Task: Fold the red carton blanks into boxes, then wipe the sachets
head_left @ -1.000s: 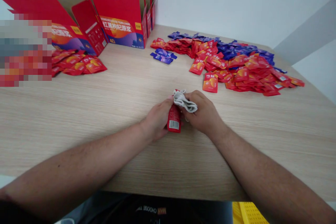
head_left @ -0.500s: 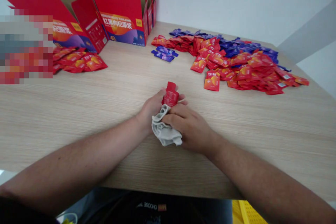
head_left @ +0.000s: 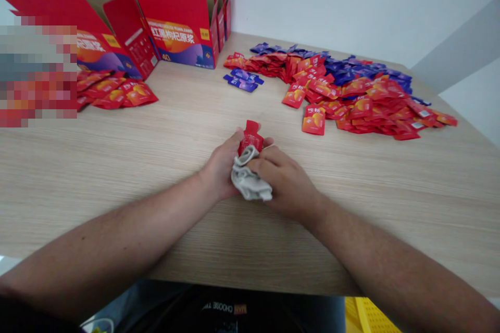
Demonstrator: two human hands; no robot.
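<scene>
My left hand [head_left: 223, 164] is closed around a red sachet [head_left: 251, 138], whose narrow neck points away from me and whose printed side faces up. In my right hand [head_left: 287, 179] is a bunched light grey cloth [head_left: 250, 179], pressed against the near part of the sachet. The cloth hides that lower part, and some fingers of both hands are out of sight behind the sachet and cloth. Both hands meet above the middle of the table, in front of my body.
A large heap of red sachets [head_left: 365, 109] and purple sachets [head_left: 347, 70] lies at the back right of the table [head_left: 117, 166]. Two purple sachets [head_left: 244, 79] lie apart. Red cartons [head_left: 177, 10] stand at the back left, near more red sachets [head_left: 125, 94]. A yellow basket [head_left: 371, 315] is below the table edge.
My right hand and the cloth have shifted slightly up along the sachet, covering more of its lower part. My left hand still holds the sachet in nearly the same place.
</scene>
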